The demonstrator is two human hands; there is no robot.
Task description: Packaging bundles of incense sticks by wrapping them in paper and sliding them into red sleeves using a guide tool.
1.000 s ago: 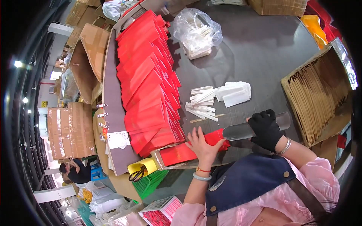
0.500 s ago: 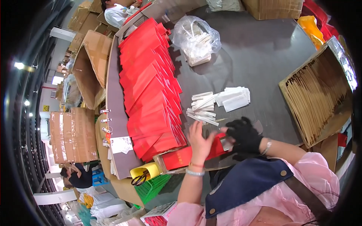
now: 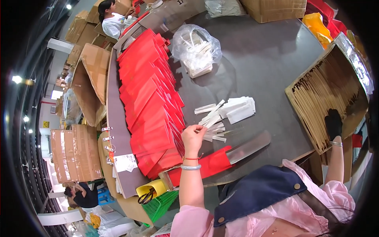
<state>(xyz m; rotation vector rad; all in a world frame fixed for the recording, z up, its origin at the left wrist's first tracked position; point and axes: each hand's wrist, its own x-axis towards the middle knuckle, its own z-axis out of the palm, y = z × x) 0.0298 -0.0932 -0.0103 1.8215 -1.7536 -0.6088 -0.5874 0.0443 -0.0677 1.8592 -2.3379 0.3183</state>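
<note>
My left hand (image 3: 193, 138) is closed in a pinch on the end of a white strip (image 3: 213, 113), above a loose bunch of similar white strips (image 3: 215, 132). Beside these lies a small pile of white flat pieces (image 3: 241, 109). My right hand (image 3: 334, 124), in a black glove, reaches into a carton (image 3: 316, 73) and lies with fingers stretched against a row of thin brown flat pieces (image 3: 321, 106); its fingertips are hard to make out. At the table's front edge, a red flat sleeve (image 3: 201, 166) sits around a long, round-ended grey plate (image 3: 252, 147).
A long overlapping row of red paper bags (image 3: 148, 98) runs along the left. A clear plastic bag (image 3: 197, 49) of white strips stands farther back. A yellow holder with scissors (image 3: 152, 190) hangs at the near left edge. Another person (image 3: 114, 19) is at the far left.
My right hand has moved from the red sleeve to the carton on the right, uncovering the grey plate. My left hand has shifted left and closed on a white strip.
</note>
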